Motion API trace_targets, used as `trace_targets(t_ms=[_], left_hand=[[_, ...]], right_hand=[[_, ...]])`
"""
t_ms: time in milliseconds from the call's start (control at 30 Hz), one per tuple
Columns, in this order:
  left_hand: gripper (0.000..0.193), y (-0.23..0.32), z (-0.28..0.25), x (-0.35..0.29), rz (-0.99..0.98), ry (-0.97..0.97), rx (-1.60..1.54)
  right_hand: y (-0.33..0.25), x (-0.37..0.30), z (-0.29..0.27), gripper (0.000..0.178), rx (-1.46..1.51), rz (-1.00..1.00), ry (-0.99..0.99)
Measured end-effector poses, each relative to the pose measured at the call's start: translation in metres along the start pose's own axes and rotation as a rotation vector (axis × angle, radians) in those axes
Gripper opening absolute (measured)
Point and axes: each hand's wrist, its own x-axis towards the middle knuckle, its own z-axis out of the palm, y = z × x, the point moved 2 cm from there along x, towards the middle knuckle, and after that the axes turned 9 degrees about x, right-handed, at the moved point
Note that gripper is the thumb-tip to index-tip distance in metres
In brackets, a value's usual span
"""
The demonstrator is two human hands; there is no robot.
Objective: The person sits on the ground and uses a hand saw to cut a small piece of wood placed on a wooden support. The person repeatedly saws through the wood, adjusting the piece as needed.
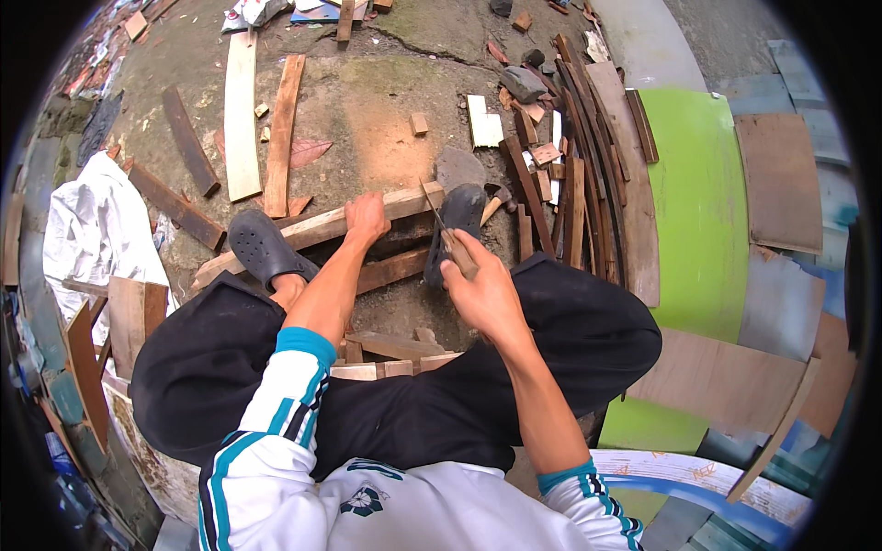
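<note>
My left hand (pixel 367 219) is closed over a pale wooden batten (pixel 312 230) that lies slantwise in front of me. In my right hand (pixel 484 286) is the wooden handle of a handsaw (pixel 435 208). Its thin blade, seen nearly edge-on, crosses the batten close to the right end. My left clog (pixel 260 246) rests against the batten. The right clog (pixel 461 209) stands beside the blade, just past the batten's end. Sawdust (pixel 386 138) covers the ground beyond the cut.
A hammer (pixel 497 200) lies right of my right clog. Long dark wood strips (pixel 588 174) are piled at the right, beside a green panel (pixel 694 211). A white sack (pixel 101 220) lies at the left. Loose boards (pixel 243 119) and a small wood block (pixel 419 124) lie ahead.
</note>
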Motion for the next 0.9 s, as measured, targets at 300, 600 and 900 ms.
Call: trace_targets(t_ms=[300,600,900], left_hand=[[0.05,0.005,-0.007,-0.005,0.003,-0.008,0.005],[0.052,0.016,-0.009,0.006,0.064,-0.026,0.003],[0.051,0.003,-0.001,-0.001,0.02,0.033,0.034]], right_hand=[[0.011,-0.008,0.002,0.057,-0.012,0.013,-0.024],[0.028,0.059,0.013,0.055,-0.051,0.06,0.068],[-0.011,-0.071,-0.037,0.052,0.037,-0.042,-0.006]])
